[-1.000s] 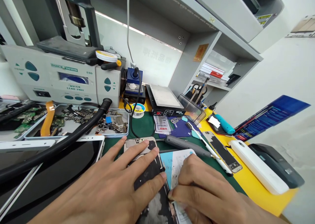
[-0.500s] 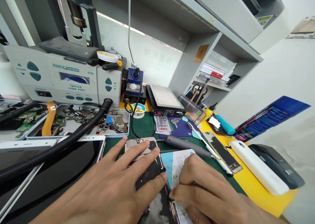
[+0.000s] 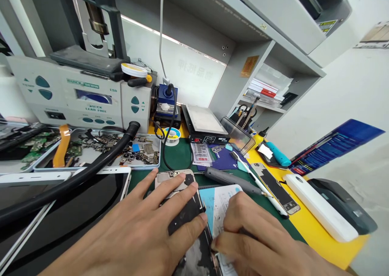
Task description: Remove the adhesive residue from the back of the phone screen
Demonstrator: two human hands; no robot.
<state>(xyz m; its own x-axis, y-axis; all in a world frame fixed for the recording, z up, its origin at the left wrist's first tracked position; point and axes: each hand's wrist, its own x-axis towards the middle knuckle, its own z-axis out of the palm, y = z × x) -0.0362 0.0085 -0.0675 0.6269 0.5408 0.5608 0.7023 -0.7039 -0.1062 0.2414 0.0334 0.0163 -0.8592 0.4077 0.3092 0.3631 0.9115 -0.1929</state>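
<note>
Under my left hand (image 3: 152, 219) lies a phone frame (image 3: 194, 255), worn and black-grey, with a camera cutout at its far end. The fingers of that hand are spread flat across it. My right hand (image 3: 252, 235) is closed beside the frame's right edge, its thumb and fingertips bent together against that side. Whatever sits in those fingers is hidden by them. Beneath and right of the frame shows a printed white and light-blue sheet (image 3: 219, 203).
Left are white-framed devices (image 3: 100, 211), a black hose (image 3: 67, 179) and a parts tray (image 3: 146, 162). Behind stand a QUICK hot-air station (image 3: 100, 94) and a heating plate (image 3: 205, 120). A grey tool (image 3: 231, 179), a white toothbrush-like tool (image 3: 261, 187) and another phone frame (image 3: 276, 187) lie right.
My right hand has shifted very slightly toward me along the frame's right edge. My left hand stays on the phone frame; the whole view has moved a little.
</note>
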